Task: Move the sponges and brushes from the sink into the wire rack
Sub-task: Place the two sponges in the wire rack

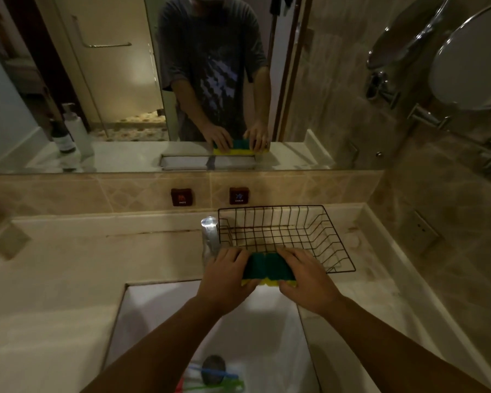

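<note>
Holding the green-and-yellow sponges [268, 270] between us, our left hand [227, 275] has its grip clenched on one end and our right hand [304, 279] on the other, just at the wire rack [338, 236] rim on the tabletop [68, 265]. They look light and soft; end pinches should squash them.
</note>
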`<action>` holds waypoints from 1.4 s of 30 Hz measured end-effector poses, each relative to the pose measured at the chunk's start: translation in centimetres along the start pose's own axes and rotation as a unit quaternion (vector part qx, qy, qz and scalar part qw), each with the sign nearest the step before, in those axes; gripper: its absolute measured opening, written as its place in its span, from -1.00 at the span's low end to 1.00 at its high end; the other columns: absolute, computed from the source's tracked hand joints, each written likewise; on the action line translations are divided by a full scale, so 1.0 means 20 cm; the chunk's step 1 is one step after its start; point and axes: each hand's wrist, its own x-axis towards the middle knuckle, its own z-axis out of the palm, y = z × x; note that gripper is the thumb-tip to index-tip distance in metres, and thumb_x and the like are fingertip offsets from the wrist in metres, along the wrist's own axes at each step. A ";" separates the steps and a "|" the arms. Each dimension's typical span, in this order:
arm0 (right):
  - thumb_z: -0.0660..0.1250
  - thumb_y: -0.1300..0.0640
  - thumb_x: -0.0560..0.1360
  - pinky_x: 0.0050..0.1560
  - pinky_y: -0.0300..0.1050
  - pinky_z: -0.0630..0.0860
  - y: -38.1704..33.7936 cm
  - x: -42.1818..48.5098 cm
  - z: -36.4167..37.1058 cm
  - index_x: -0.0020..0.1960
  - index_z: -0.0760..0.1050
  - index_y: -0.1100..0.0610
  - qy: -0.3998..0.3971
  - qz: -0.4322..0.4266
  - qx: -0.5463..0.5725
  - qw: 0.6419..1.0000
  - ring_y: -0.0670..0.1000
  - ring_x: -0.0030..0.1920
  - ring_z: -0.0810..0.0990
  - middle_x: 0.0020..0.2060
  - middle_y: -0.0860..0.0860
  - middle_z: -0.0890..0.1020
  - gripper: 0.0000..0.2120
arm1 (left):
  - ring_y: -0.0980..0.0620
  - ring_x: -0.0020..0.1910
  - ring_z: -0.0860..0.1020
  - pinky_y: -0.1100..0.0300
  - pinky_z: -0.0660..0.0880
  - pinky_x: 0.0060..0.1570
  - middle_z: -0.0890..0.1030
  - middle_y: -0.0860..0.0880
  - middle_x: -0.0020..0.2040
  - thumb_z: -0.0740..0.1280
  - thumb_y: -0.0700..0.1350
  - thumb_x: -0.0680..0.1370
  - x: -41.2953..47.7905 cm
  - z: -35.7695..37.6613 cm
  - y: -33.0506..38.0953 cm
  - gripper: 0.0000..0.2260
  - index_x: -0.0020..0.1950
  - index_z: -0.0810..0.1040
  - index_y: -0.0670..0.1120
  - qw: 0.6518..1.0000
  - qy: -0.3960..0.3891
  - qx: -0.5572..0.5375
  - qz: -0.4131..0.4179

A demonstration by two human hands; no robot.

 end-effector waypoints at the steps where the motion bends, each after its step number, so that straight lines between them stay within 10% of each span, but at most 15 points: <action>1: 0.32 -0.09 0.40 0.23 0.01 0.43 0.04 0.02 0.00 0.46 0.27 0.03 -0.003 0.001 0.006 1.000 0.03 0.27 0.37 0.32 0.03 0.44 -0.34 | 0.04 0.23 0.40 0.09 0.40 0.22 0.48 0.03 0.27 0.28 0.27 0.46 0.03 0.02 0.01 -0.47 0.37 0.38 0.07 1.000 -0.005 -0.001 -0.004; 21: 0.43 -0.11 0.30 -0.15 -0.11 0.48 0.65 0.53 0.23 0.09 0.29 -0.03 -0.072 0.003 0.065 0.995 0.00 0.00 0.44 0.00 -0.04 0.39 -0.52 | 0.00 0.25 0.42 0.02 0.48 0.20 0.48 0.00 0.26 0.44 0.07 0.44 0.60 0.40 -0.07 -0.49 0.33 0.37 0.03 0.993 -0.081 0.014 -0.086; 42: 0.40 -0.13 0.40 -0.05 0.02 0.49 0.81 0.83 0.53 0.08 0.46 0.19 -0.054 -0.064 0.071 0.994 0.13 0.02 0.47 0.10 0.14 0.46 -0.56 | -0.06 0.42 0.31 -0.04 0.19 0.49 0.39 -0.05 0.43 0.37 0.00 0.53 0.89 0.61 -0.31 -0.41 0.51 0.25 -0.02 0.980 -0.119 0.030 -0.157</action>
